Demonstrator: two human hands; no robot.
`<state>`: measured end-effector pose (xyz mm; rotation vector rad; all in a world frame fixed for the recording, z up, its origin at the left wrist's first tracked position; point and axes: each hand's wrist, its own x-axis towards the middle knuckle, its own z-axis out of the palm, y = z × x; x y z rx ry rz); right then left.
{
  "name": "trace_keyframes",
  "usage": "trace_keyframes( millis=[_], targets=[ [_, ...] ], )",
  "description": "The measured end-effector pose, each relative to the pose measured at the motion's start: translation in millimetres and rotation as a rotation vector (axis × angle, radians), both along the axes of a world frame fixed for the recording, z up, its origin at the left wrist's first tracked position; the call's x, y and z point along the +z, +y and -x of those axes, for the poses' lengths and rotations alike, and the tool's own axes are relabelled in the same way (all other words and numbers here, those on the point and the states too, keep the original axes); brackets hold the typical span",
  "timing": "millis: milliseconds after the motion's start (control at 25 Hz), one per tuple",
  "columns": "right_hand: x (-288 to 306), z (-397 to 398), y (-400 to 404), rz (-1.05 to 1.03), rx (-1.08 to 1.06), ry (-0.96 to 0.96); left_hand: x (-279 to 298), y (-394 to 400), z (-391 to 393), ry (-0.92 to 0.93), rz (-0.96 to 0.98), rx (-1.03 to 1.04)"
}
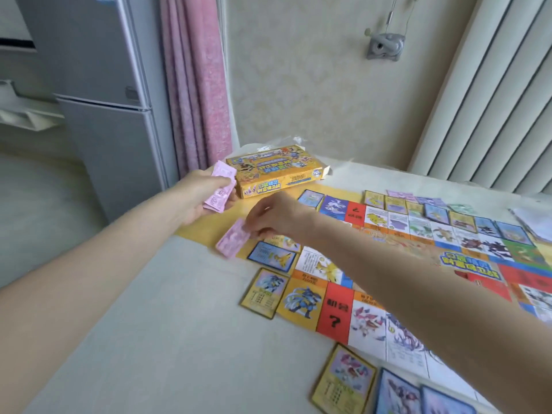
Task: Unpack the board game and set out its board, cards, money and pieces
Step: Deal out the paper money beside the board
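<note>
Two hands on the money now. Your left hand point(199, 195) grips a wad of pink notes point(220, 186), fingers curled round it, held up off the surface point(155, 324) just in front of the yellow game box point(273, 171), a supply kept ready, by the look of it. Your right hand point(276, 218) reaches across, its fingers pinched on one pink note point(232, 242) lying at the board's near corner, half on the board point(373, 282), half on the surface. I'd say you're dealing a money pile there, clear of the squares. Cards already ring the board's edges: one yellow-framed card point(264, 292) sits beside the matching square, which looks deliberate. Playing pieces? None visible from here.
</note>
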<state>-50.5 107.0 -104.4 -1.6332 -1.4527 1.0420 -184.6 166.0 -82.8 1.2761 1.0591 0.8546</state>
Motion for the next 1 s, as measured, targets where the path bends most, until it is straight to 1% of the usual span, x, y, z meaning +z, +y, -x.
trace_keyframes(
  millis=[80, 120, 160, 240, 280, 320, 400, 440, 480, 520, 600, 640, 720, 760, 800, 880, 1000],
  targets=[
    [-11.7, 20.4, -6.6, -0.085, 0.045, -0.398, 0.3, -5.1, 11.4, -0.069, 0.051, -0.023],
    [-14.9, 27.7, -9.3, -0.135, 0.042, -0.554, -0.5, -9.2, 13.4, -0.079, 0.061, -0.068],
    [-15.0, 30.2, -11.8, -0.155, 0.022, -0.636, -2.3, -12.8, 14.3, -0.068, 0.061, -0.109],
    [-7.6, 26.4, -21.7, -0.191, -0.049, -0.668, -4.3, -19.8, 13.5, -0.01, 0.039, -0.164],
    [0.6, 19.9, -31.2, -0.208, -0.107, -0.655, -3.3, -23.7, 12.0, 0.023, 0.025, -0.181],
    [8.7, 10.6, -41.5, -0.217, -0.17, -0.571, -0.9, -29.3, 9.0, 0.055, 0.013, -0.209],
    [26.5, -7.3, -73.4, -0.185, -0.227, -0.21, 4.8, -48.9, -2.1, 0.11, -0.001, -0.341],
    [33.2, -15.0, -95.8, -0.17, -0.225, -0.066, 5.8, -64.1, -11.6, 0.123, 0.003, -0.441],
    [36.1, -22.8, -118.4, -0.163, -0.202, -0.002, 4.1, -80.0, -22.1, 0.122, 0.015, -0.549],
    [36.6, -29.9, -141.9, -0.162, -0.19, -0.001, 2.0, -97.4, -33.5, 0.119, 0.018, -0.662],
    [33.6, -40.9, -185.2, -0.169, -0.223, -0.062, -2.4, -131.7, -55.4, 0.108, 0.007, -0.86],
    [31.8, -47.9, -206.9, -0.184, -0.278, -0.136, -3.8, -149.0, -66.5, 0.097, 0.007, -0.934],
    [31.2, -60.7, -243.0, -0.179, -0.394, -0.368, -4.0, -178.0, -84.3, 0.078, 0.02, -1.007],
    [30.9, -66.1, -259.5, -0.147, -0.426, -0.395, -4.9, -191.4, -91.5, 0.068, 0.034, -1.038],
    [30.1, -69.4, -274.8, -0.112, -0.424, -0.324, -7.7, -202.9, -97.3, 0.057, 0.043, -1.077],
    [25.5, -73.3, -305.0, -0.058, -0.41, -0.108, -16.8, -226.4, -106.0, 0.048, 0.026, -1.163],
    [20.7, -73.5, -339.1, 0.017, -0.449, 0.062, -25.0, -258.1, -112.0, 0.066, -0.076, -1.241]
  ],
)
